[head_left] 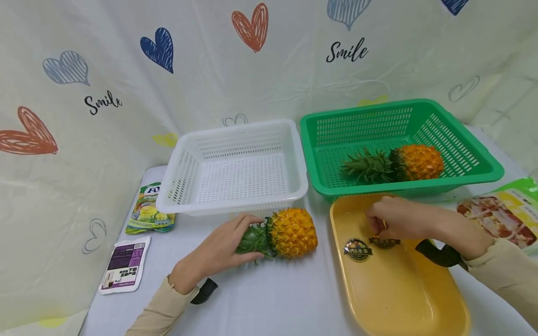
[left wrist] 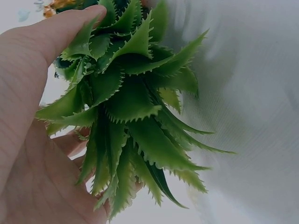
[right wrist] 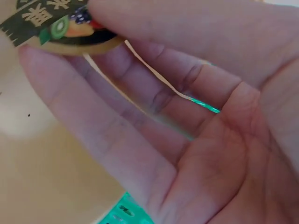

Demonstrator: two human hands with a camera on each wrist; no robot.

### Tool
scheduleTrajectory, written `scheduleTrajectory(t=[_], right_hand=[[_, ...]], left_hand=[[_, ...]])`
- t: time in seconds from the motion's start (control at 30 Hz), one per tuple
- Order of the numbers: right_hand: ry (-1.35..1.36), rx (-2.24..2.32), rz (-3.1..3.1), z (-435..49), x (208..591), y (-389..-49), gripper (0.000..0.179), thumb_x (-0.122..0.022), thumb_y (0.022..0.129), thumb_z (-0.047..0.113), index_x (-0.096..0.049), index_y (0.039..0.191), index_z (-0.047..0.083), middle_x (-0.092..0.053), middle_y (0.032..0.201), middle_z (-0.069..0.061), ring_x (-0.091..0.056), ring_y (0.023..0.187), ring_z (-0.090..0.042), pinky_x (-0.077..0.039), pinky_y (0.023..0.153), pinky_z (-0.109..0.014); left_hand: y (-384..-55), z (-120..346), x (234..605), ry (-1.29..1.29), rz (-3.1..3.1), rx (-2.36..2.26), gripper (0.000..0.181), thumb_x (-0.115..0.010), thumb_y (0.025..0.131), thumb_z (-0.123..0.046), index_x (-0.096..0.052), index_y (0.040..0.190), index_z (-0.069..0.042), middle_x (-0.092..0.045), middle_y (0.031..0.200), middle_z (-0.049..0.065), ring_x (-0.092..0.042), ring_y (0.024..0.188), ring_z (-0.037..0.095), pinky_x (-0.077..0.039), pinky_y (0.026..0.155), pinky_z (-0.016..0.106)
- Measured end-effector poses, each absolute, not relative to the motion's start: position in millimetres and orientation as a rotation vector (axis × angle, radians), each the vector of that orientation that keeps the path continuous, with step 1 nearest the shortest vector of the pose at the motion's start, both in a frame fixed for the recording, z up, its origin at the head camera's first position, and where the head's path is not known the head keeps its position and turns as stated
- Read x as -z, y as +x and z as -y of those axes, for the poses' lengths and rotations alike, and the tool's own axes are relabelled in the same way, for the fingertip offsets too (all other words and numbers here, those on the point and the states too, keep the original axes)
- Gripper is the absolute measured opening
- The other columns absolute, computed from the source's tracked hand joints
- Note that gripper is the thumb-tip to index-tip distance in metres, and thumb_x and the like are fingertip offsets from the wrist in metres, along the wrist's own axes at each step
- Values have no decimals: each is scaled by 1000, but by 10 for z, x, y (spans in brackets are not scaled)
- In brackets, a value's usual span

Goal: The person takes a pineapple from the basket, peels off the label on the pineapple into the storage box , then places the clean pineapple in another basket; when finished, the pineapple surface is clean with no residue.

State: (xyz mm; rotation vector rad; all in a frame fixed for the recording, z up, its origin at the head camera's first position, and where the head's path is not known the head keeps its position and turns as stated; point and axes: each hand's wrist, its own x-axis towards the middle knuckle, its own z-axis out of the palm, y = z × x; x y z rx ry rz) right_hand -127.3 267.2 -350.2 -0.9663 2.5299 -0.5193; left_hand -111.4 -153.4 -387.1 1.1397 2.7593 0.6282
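Note:
In the head view my left hand (head_left: 227, 242) grips a pineapple by its leafy crown, thumb on one side and fingers on the other. The orange fruit end of the pineapple (head_left: 293, 233) points right on the white cloth. Toothed green leaves (left wrist: 135, 102) fill the left wrist view between thumb and fingers. Over the yellow tray (head_left: 391, 289), my right hand (head_left: 397, 217) pinches a dark oval fruit label (right wrist: 70, 28) between thumb and forefinger. Another fruit label (head_left: 357, 250) lies on the tray floor, left of that hand.
Behind stand a white basket (head_left: 244, 177) and a green basket (head_left: 403, 189), which holds a second pineapple (head_left: 420, 162). At left lie a green snack bag (head_left: 151, 210) and a purple-white packet (head_left: 125, 265). A food package (head_left: 500, 214) lies at right. A printed curtain (head_left: 201, 70) hangs behind.

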Motion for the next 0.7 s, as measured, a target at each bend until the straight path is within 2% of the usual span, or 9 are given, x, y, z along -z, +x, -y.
scheduleTrajectory(t=[0.43,0.7], right_hand=[[-939,452,-2618,-2643,3618,-1248,51,-70,82,-17,-39,65,19,-18,66,11,-16,61,-6,-18,57,-26],[-907,330,-2703,-2617,3671,-1245,50,-74,77,-15,-41,63,19,-23,62,11,-22,57,-6,-20,56,-25]], left_hand=[[-1113,1524,3857,1116,-2748,-638,71,-78,95,-45,-47,150,-14,-56,140,3,-66,106,23,-56,89,45],[-1113,1537,3863,1119,-2758,-634,70,-77,95,-45,-47,150,-14,-57,139,3,-66,104,24,-56,89,46]])
